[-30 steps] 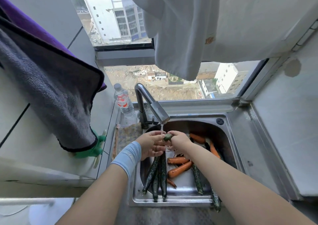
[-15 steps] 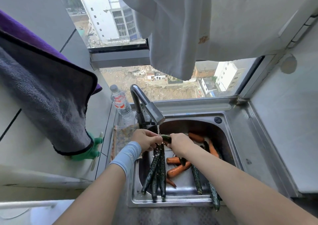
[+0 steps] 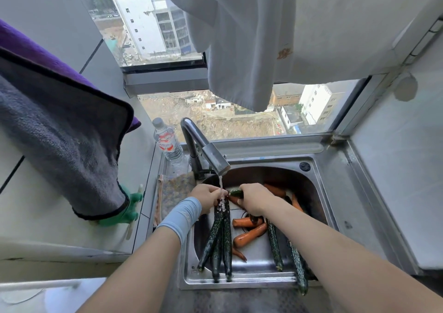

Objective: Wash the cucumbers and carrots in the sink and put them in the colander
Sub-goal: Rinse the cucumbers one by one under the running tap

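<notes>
Cucumber [image 3: 236, 193] in right hand [image 3: 254, 201] over sink [image 3: 249, 282]

Glossy steel sink [image 3: 347, 219], bumpy cucumbers [image 3: 221, 236]

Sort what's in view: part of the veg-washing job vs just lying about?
Job: running faucet, sink, held cucumber in right hand, left hand at the stream, loose cucumbers, carrots.

Lying about: water bottle, grey towel, green glove, hanging white cloth, patterned dishcloth.
</notes>
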A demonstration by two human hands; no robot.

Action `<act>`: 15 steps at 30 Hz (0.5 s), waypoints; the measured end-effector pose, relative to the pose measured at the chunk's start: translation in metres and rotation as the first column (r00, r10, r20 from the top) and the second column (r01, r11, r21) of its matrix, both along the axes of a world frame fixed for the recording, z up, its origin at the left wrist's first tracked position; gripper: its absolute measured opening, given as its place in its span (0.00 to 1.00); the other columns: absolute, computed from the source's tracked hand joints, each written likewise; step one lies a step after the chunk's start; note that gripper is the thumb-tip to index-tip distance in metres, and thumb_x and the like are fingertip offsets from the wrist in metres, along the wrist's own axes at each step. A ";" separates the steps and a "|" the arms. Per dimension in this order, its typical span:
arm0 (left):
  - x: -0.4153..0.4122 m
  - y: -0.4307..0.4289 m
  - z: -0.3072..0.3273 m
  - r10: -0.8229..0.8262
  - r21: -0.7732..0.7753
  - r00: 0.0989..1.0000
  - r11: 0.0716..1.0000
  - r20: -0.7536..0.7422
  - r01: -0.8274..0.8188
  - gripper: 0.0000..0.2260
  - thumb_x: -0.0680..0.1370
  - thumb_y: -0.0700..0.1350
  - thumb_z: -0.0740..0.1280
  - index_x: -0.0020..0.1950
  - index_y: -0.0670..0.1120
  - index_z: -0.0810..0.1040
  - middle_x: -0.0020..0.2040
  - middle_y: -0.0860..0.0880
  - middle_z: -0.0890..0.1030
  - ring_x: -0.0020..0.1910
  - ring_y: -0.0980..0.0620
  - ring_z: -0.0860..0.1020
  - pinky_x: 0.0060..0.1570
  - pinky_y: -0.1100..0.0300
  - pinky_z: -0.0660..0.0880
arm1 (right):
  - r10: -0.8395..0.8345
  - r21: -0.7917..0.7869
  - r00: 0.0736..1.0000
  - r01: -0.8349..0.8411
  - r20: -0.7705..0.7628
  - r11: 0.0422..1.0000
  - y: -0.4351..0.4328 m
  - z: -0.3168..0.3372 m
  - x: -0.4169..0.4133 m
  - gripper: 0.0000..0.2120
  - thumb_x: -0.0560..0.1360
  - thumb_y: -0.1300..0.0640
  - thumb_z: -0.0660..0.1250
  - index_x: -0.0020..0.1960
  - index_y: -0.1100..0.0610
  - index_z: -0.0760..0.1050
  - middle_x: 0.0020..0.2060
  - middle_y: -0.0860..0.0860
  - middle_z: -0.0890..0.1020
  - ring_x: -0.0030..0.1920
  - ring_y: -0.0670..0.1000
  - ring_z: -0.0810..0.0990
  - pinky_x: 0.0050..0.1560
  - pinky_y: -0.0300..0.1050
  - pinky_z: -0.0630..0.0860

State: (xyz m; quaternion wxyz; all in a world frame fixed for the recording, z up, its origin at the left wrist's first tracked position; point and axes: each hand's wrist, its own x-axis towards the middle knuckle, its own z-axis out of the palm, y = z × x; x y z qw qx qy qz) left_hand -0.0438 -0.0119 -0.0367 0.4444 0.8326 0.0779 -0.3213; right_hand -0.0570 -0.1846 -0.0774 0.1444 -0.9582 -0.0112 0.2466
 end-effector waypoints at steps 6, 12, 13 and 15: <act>0.005 -0.001 0.010 -0.016 -0.141 1.000 0.990 -0.005 0.015 0.12 0.72 0.36 0.74 0.50 0.51 0.83 0.36 0.51 0.76 0.33 0.54 0.74 0.39 0.59 0.74 | -0.031 0.008 0.999 0.031 0.011 0.999 -0.006 0.011 -0.003 0.14 0.78 0.44 0.64 0.57 0.52 0.75 0.55 0.54 0.81 0.57 0.58 0.79 0.53 0.50 0.78; 0.003 0.004 0.016 -0.052 -0.363 0.994 0.932 -0.101 0.011 0.19 0.75 0.32 0.68 0.57 0.54 0.80 0.47 0.49 0.82 0.40 0.53 0.79 0.42 0.59 0.77 | 0.003 -0.006 0.999 -0.002 0.035 1.000 0.006 0.025 -0.005 0.19 0.80 0.40 0.59 0.60 0.55 0.70 0.53 0.55 0.71 0.57 0.60 0.77 0.57 0.58 0.75; 0.001 0.005 0.017 -0.003 -0.395 0.997 0.918 -0.083 -0.030 0.14 0.76 0.35 0.70 0.57 0.51 0.80 0.47 0.47 0.83 0.40 0.52 0.80 0.41 0.59 0.79 | 0.019 0.002 0.999 -0.019 0.034 1.000 0.009 0.028 -0.005 0.18 0.81 0.41 0.58 0.59 0.55 0.69 0.54 0.55 0.71 0.57 0.60 0.77 0.57 0.58 0.74; 0.001 0.009 0.016 0.115 -0.414 0.992 0.901 -0.054 -0.127 0.07 0.78 0.40 0.69 0.55 0.47 0.81 0.49 0.42 0.84 0.40 0.47 0.84 0.43 0.54 0.82 | 0.039 0.032 0.999 -0.040 0.030 0.999 0.014 0.035 -0.005 0.16 0.82 0.44 0.58 0.58 0.56 0.69 0.56 0.56 0.73 0.58 0.61 0.77 0.58 0.57 0.73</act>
